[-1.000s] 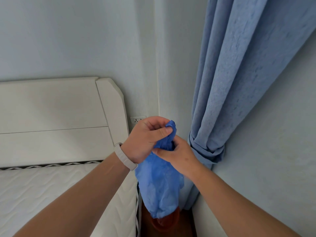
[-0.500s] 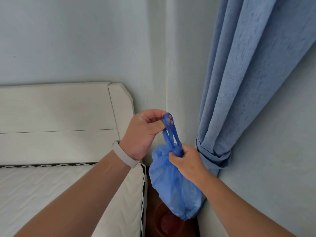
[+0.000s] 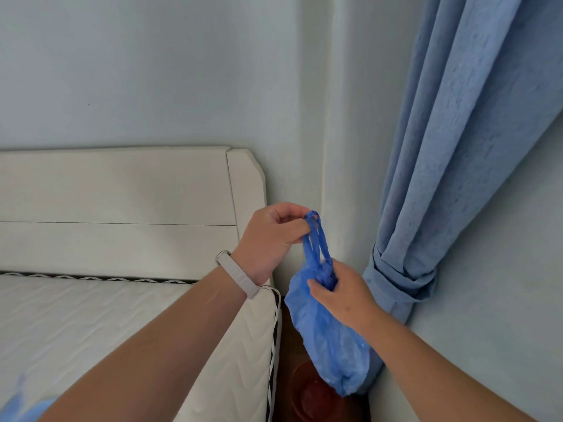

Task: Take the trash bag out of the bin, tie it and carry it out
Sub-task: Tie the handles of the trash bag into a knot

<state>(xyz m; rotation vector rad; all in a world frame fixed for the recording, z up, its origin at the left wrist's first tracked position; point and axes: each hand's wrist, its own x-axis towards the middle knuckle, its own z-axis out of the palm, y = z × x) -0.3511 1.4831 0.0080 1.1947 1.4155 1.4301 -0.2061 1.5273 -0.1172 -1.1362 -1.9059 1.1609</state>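
Observation:
A blue plastic trash bag [image 3: 329, 339] hangs in the air in the room's corner. Its top is gathered into a knot with two loop handles rising from it. My left hand [image 3: 271, 239], with a pale band on the wrist, pinches the top of the handles. Lower down, my right hand [image 3: 338, 290] grips the bag at the knot. Below the bag, a reddish-brown round bin [image 3: 307, 397] stands on the dark floor, partly hidden by the bag.
A white mattress [image 3: 122, 330] and cream headboard [image 3: 122, 205] fill the left. A blue curtain [image 3: 441, 166], tied back low down, hangs on the right against pale walls. The gap between bed and wall is narrow. Something pale blue [image 3: 21, 409] lies at the bottom left.
A second ago both hands were bunched together at the bag's mouth. They have since drawn apart, left hand up and right hand down, and the handles now stand stretched above a knot.

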